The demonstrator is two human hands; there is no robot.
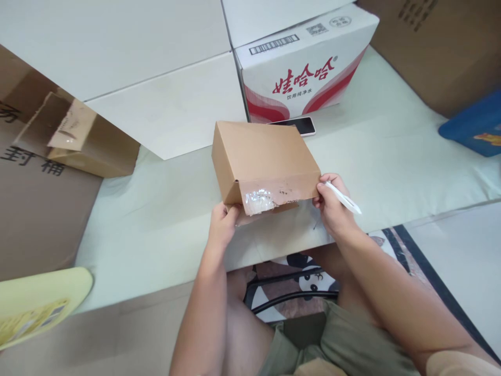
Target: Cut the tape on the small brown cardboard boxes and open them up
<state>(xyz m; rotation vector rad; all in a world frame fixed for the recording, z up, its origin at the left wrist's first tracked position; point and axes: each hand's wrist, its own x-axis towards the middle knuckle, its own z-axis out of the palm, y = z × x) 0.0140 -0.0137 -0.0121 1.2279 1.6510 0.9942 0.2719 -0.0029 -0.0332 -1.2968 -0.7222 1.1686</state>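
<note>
A brown cardboard box (270,151) rests tilted on the cloth-covered table in front of me. Along its near edge hangs a flap with torn, shiny clear tape (260,201). My left hand (224,222) pinches the box's near left lower corner, thumb on the cardboard. At the near right corner, my right hand (332,203) grips the flap's edge between thumb and fingers. Tucked in that same hand is a slim white tool (344,198), shaped like a small box cutter, its end pointing right. The box's underside and opening are mostly hidden from me.
Behind the box lie a phone (305,126) and a white water carton (305,83) with red print. Large white boxes (176,109) stand behind left, a brown carton (43,209) at left. A yellow container (43,303) and blue one (475,125) flank the table (391,156).
</note>
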